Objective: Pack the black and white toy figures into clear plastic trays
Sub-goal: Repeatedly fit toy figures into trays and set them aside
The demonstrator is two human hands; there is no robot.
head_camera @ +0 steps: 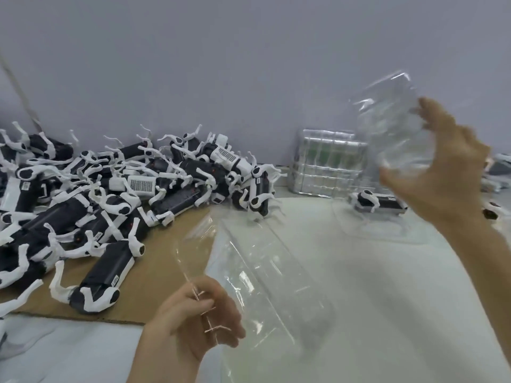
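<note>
A clear plastic tray [265, 286] is pinched by the left hand [193, 313] over the table [401, 313], its long axis aimed at the toy figure pile [96, 194]. A second tray [392, 120] is gripped upright in the raised right hand [442, 167].

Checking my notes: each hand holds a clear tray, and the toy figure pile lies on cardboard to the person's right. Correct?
No: the head view shows the toy figure pile on the cardboard to the person's left. Left hand holds the lower clear tray, right hand the raised clear tray.
</note>
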